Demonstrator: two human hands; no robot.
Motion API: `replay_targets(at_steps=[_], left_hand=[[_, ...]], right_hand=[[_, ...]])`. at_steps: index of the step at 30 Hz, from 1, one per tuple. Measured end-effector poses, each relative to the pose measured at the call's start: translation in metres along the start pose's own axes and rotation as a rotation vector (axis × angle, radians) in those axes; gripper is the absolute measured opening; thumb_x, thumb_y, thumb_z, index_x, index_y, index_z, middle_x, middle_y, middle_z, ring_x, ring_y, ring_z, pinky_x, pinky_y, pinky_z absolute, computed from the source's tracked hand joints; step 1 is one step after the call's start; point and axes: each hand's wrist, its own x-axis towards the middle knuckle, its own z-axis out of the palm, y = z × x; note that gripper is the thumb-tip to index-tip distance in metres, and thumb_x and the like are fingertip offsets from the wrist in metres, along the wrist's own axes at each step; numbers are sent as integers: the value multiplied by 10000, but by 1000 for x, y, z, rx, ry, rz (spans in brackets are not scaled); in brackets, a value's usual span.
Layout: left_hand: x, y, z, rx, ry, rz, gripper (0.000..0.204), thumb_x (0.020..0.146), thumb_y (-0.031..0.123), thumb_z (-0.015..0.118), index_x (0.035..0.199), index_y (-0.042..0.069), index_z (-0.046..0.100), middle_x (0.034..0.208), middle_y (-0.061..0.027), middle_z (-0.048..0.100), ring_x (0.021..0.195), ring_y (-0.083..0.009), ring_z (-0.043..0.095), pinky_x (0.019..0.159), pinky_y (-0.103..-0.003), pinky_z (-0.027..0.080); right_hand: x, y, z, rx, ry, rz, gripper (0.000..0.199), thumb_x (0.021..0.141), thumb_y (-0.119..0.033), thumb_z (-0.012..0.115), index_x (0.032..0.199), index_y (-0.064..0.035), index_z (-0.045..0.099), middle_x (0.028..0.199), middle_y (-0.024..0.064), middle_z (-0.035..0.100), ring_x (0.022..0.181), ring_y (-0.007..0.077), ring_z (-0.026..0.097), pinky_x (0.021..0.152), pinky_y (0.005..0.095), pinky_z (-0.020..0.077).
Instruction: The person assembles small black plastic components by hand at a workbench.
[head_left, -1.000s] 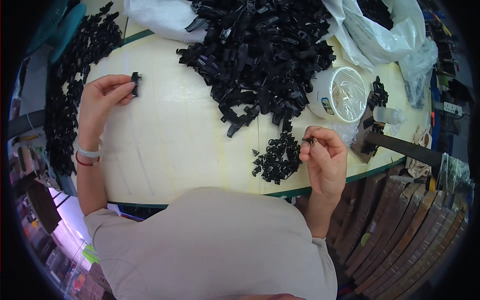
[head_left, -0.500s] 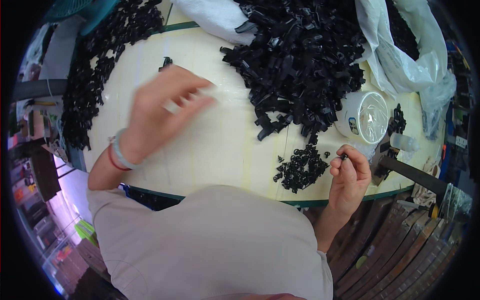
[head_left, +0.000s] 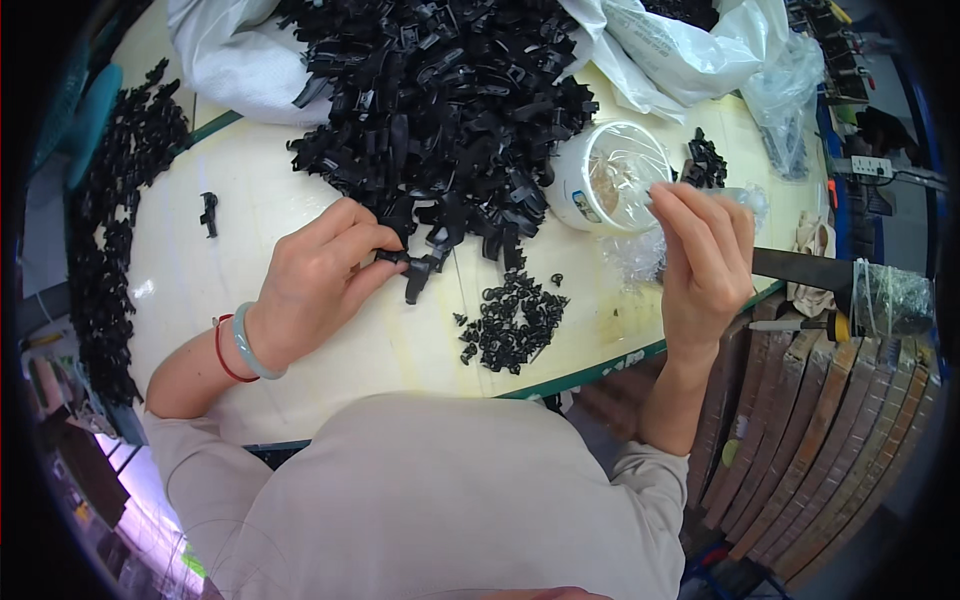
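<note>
My left hand (head_left: 310, 280) is closed in a pinch on a black plastic part (head_left: 392, 257) at the near edge of a large heap of black plastic parts (head_left: 440, 120). Other pieces of the heap lie against the part. Over the right side of a white tub (head_left: 573, 190) lined with clear film, my right hand (head_left: 705, 250) has its fingers pressed together. What those fingertips hold, if anything, cannot be made out. Between the two hands lies a small pile of little black pieces (head_left: 515, 320).
A single black part (head_left: 209, 215) lies at the left of the table (head_left: 200, 300). More black parts (head_left: 100, 260) line the far left edge. White sacks (head_left: 235, 70) stand behind the heap. A dark bar (head_left: 800, 275) juts in beyond my right hand.
My left hand has moved from the open table to the heap and pinched a part. My right hand, earlier holding a small black piece, has risen to the tub. The view has shifted right.
</note>
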Motion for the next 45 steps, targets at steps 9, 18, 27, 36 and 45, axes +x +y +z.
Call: replay_targets(at_steps=[9,18,27,36,45], left_hand=[[5,-2,-5,-20,105,173,184,676,3,739,827,29,638,815,-60,566,615,-156,560,532,-249,459],[-3,4,-2,-927,-270,-175,145,797,-85,568,920,-12,592,959,-87,561,826,-143,627,647,-218,523],[5,15,4,-1265,-524,-511,288,855,-18,556,1120,8,446,893,-66,586,764,-131,649,610,-211,518],[0,7,11,-1302,-520,-565,181,883,86,587,1034,-10,610,885,-78,658,748,-107,640,635,-211,517],[1,7,10,-1363,-528,-643,206,888,100,585,1048,-29,601,906,-94,659,764,-116,641,715,-228,528]], right_hand=[[16,8,5,-90,-203,-153,329,581,63,645,897,-28,660,870,63,630,777,239,549,683,323,466],[-4,-24,-10,498,-67,288,229,646,117,680,856,26,668,817,102,644,775,200,551,699,270,425],[-28,-67,14,852,-109,487,221,642,135,680,838,35,659,826,126,650,754,194,585,656,253,459],[-31,-86,31,749,-140,249,265,645,86,713,891,13,648,837,120,651,737,231,596,640,280,476],[-29,-89,33,721,-133,194,251,662,63,713,898,11,647,847,117,653,731,233,600,635,283,478]])
